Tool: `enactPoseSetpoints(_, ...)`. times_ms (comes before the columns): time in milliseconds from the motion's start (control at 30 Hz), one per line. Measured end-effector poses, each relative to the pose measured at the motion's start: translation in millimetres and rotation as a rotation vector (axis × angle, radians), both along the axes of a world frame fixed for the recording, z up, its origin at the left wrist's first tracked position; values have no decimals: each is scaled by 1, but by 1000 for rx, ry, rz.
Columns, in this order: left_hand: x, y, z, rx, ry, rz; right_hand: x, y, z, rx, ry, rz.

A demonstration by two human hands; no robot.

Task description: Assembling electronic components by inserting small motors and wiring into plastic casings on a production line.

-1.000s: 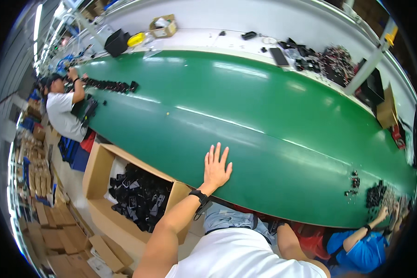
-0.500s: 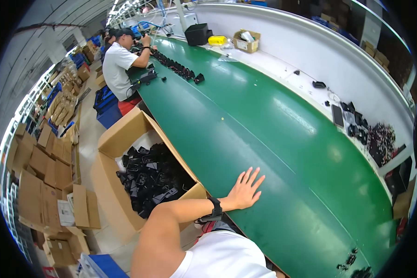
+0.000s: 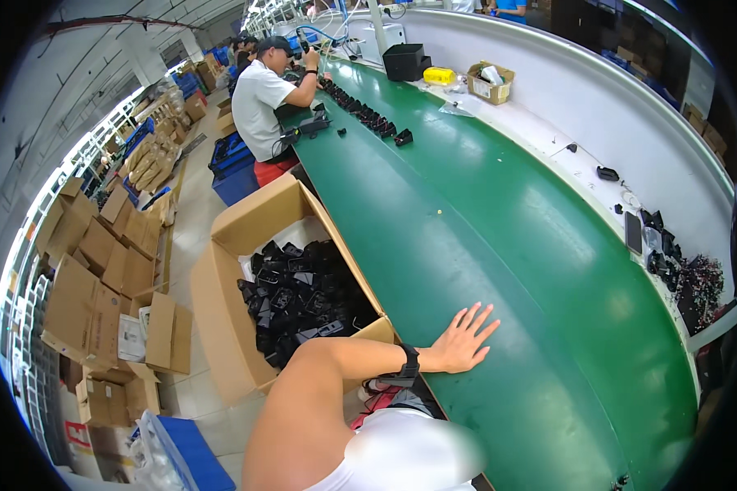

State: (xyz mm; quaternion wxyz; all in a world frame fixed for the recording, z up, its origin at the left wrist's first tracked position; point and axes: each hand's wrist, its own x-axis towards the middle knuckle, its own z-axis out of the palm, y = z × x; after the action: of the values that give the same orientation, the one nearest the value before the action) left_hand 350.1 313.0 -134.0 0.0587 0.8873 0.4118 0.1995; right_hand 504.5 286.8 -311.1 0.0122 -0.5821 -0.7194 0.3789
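Observation:
My left hand (image 3: 460,342) lies palm down on the green tabletop (image 3: 532,393), near its edge, with fingers spread and nothing in them. A black band (image 3: 406,366) circles its wrist. Just left of my forearm stands an open cardboard box (image 3: 213,327), heaped with small black plastic parts (image 3: 303,299). My right hand is out of the picture.
A co-worker in a white shirt (image 3: 264,106) stands at the bench's far end, beside a row of black parts (image 3: 367,116). Along the right ledge lie a phone (image 3: 633,233) and tangled small parts (image 3: 698,282). Cardboard boxes (image 3: 98,311) and a blue bin (image 3: 190,454) occupy the floor at left.
The whole view has shifted, so the bench, box and co-worker sit farther right in the picture. My left hand stays flat on the tabletop with its fingers spread.

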Motion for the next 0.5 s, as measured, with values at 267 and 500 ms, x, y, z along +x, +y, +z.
enactPoseSetpoints(267,-3,-5,-5,-14,-11,4,8,8,41,46,18,5)
enactPoseSetpoints(500,-1,-6,-10,0,-27,9,-6,12,72,63,72,49)
